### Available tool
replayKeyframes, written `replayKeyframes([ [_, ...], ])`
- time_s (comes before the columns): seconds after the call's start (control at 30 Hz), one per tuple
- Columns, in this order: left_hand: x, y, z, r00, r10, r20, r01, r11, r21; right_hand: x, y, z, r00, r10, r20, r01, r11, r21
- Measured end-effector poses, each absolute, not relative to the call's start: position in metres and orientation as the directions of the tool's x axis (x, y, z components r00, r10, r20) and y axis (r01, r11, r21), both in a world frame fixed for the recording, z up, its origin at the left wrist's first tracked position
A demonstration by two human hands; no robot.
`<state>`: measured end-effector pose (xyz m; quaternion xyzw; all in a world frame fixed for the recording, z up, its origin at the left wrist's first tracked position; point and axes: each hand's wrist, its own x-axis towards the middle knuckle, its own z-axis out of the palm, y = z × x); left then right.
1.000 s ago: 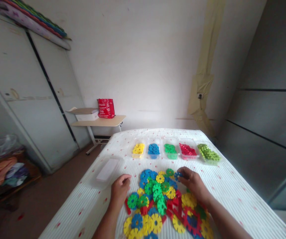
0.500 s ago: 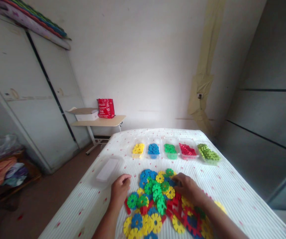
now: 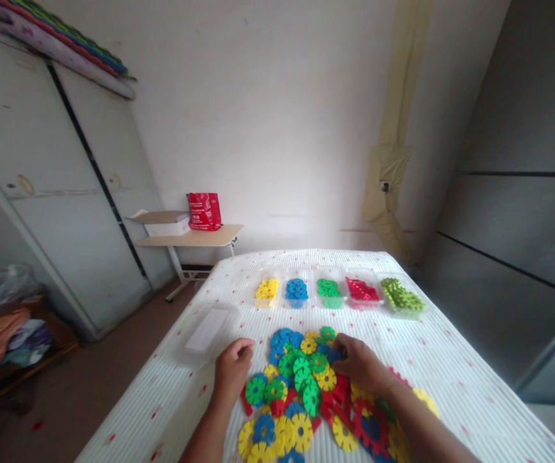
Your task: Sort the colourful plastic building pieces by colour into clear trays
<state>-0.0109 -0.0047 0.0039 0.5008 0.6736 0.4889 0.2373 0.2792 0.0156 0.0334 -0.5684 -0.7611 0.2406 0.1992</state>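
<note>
A pile of notched plastic discs [image 3: 301, 431] in yellow, green and blue, mixed with red pieces [image 3: 339, 399], lies on the quilted cloth in front of me. At its right side, my right hand [image 3: 361, 365] has thumb and finger closing at the edge of a blue notched disc [image 3: 332, 354]; the hand and forearm cover part of the pile. My left hand [image 3: 233, 366] rests on the cloth left of the pile, its fingers curled together with nothing visible in them.
Behind the pile stand clear tubs of yellow discs [image 3: 267, 289], blue discs [image 3: 297, 290], green discs [image 3: 329, 290], red pieces [image 3: 361, 290] and light-green pieces [image 3: 402, 297]. A translucent lid or tray [image 3: 204, 331] lies at left. Farther back, a side table [image 3: 209, 236] carries a red bag [image 3: 204, 212].
My right hand has shifted slightly, its thumb and finger now more visible around the blue disc. The left hand stays put. The camera view has moved very slightly.
</note>
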Motion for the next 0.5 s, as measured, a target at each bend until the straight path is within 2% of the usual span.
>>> replayKeyframes([
  [0.13, -0.011, -0.006, 0.005, -0.386, 0.906, 0.175, 0.459, 0.024, 0.888, 0.282, 0.017, 0.033, -0.257, 0.966, -0.003, 0.700, 0.184, -0.690],
  [0.3, -0.011, -0.007, 0.007, -0.377, 0.907, 0.188, 0.470, 0.012, 0.883, 0.288, 0.018, 0.042, -0.231, 0.972, -0.047, 0.482, 0.072, -0.873],
  [0.5, -0.010, -0.006, 0.007, -0.369, 0.908, 0.201, 0.472, -0.003, 0.882, 0.293, 0.023, 0.042, -0.254, 0.967, -0.024, 0.344, 0.067, -0.937],
])
